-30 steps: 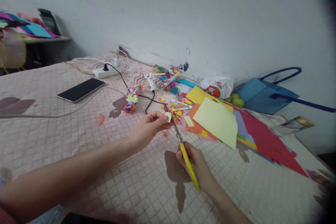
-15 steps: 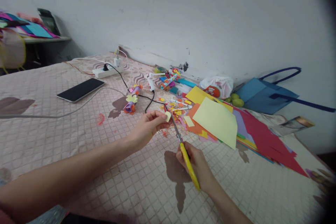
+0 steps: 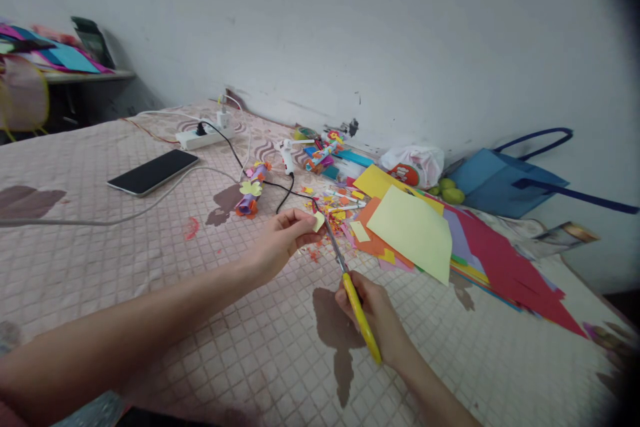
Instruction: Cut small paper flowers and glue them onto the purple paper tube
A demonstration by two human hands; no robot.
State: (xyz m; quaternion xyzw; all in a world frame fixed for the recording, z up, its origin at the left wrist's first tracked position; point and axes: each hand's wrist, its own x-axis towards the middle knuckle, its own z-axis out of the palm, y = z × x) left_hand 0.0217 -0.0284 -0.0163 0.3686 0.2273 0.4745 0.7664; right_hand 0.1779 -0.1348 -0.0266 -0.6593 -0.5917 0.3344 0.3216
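Note:
Between the thumb and fingers of my left hand (image 3: 283,243) is a small pale yellow paper piece (image 3: 319,221). My right hand (image 3: 373,310) is wrapped round the yellow handles of the scissors (image 3: 359,313), whose blades point up and left to the edge of that piece. Behind the blades lie many small colourful paper scraps (image 3: 345,213). A larger pale yellow sheet (image 3: 413,230) rests on an orange sheet to the right. A purple paper roll (image 3: 249,200) with orange petals and a pale yellow flower lies beyond my left hand.
A black tablet (image 3: 154,172) and a power strip (image 3: 205,137) with cables are at the left. The glue gun (image 3: 287,155) stands behind the scraps. Red sheets (image 3: 515,267), green fruits (image 3: 451,192) and a blue bag (image 3: 500,180) are at the right, near the wall.
The small paper piece has turned slightly in my left fingers. Both hands and the scissors are almost where they were.

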